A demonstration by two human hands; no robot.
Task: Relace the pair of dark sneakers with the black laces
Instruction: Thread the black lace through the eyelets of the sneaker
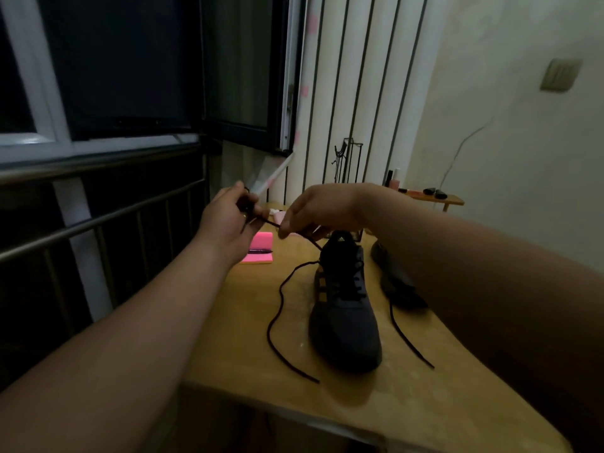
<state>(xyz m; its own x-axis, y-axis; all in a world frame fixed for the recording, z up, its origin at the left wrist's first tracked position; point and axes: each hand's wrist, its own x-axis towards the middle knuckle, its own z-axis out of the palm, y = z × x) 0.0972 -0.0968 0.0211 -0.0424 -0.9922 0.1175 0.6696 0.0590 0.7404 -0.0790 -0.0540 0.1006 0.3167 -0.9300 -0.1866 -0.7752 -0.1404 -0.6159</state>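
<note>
Step in hand: lacing the near sneaker, centre of frame, toe toward the camera on the wooden table. Criss-cross rows already show over the tongue, so by my read this shoe is mostly threaded and the work is up at the top eyelets.

Left hand, centre left: fingers curled round a bunched bit of the black lace. Right hand, just right of it: thumb and fingertips pinch the same lace. A short taut stretch runs between the hands, then slants down to the collar of the near sneaker. The other end trails loose in a long curve over the table, left of the shoe.

Second sneaker, right of the first, is partly hidden by the right forearm; can't tell if it is laced. Another lace end lies lower right of it; which shoe it belongs to is unclear.

Next move, as a guess: find the tip, feed it through the next open eyelet, pull snug, even up both ends. That calls for a fine pinch near the tip, and the shoe may need steadying.

Also there: pink notepad with a pen on it behind the left wrist, dark window upper left.
</note>
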